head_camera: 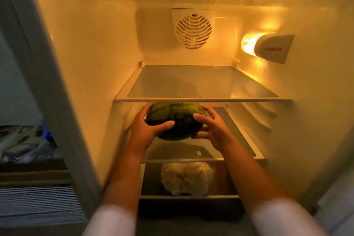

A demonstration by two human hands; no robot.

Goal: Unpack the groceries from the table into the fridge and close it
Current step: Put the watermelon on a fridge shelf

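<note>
Watermelon (177, 119) between both hands, inside fridge (92, 48)

Single head-worn, wide-angle view, facing forward and slightly down into the open fridge (80, 48) from close range. The fan grille (193, 29) on the back wall sits above frame centre; the glass shelf (203, 82) lies below it, both forearms entering from the bottom edge.
</note>
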